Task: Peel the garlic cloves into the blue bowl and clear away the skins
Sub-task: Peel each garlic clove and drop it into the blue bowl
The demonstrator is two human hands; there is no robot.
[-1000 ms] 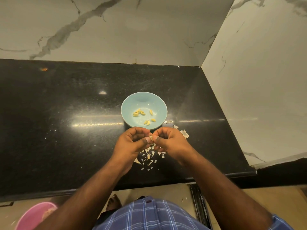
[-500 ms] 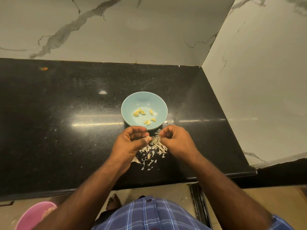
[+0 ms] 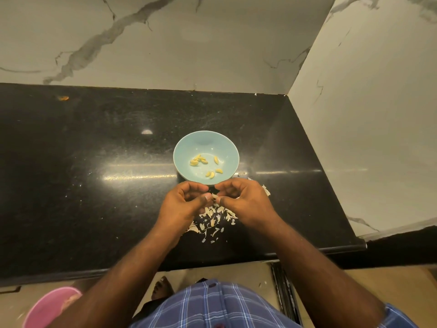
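On the black counter stands one blue bowl holding seven peeled cloves. Just in front of it, the left hand and right hand meet, fingers curled, together pinching one garlic clove. Loose skins, too many to count, lie beneath the hands.

Nothing readable is showing anywhere — no text, label, brand, number or sign is appearing on the blue bowl, the black table, the marble walls or the pink tub.
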